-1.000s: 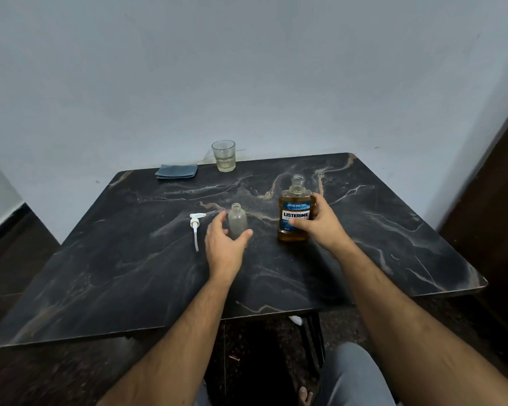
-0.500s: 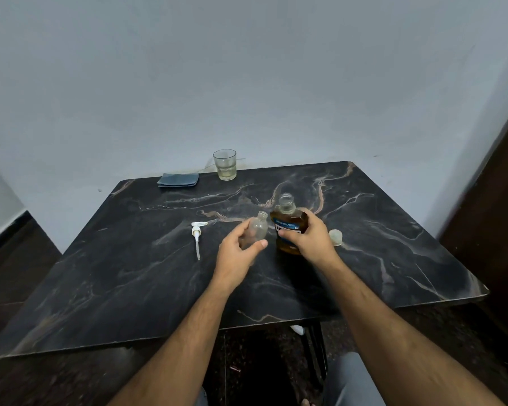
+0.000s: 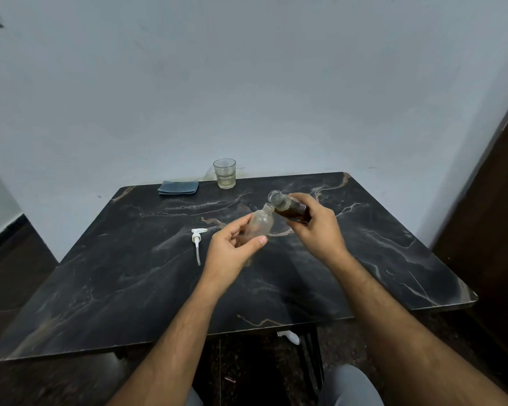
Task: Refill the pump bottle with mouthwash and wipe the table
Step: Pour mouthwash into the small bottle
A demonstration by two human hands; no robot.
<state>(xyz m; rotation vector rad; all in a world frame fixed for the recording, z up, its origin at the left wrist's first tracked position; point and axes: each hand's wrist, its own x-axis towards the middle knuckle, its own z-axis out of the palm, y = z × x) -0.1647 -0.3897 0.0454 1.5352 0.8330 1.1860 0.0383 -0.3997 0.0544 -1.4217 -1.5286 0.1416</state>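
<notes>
A small, frosted, clear plastic pump bottle (image 3: pixel 258 227) is held above the dark marbled table (image 3: pixel 123 288) by the left hand (image 3: pixel 232 253), with fingers and thumb wrapped around its lower body and its open neck tilted up and to the right. A larger clear bottle of amber mouthwash (image 3: pixel 289 210) is gripped around the body by the right hand (image 3: pixel 317 230) and is tipped leftward, so that its long axis lies nearly level and its open mouth sits just above and beside the small neck. The pour is judged to depend on these two openings being lined up; no stream can be made out. The white pump head with its dip tube (image 3: pixel 197 240) lies on the table, left of the hands. A folded blue cloth (image 3: pixel 179 188) and a clear drinking glass (image 3: pixel 224 173) rest near the far edge.
</notes>
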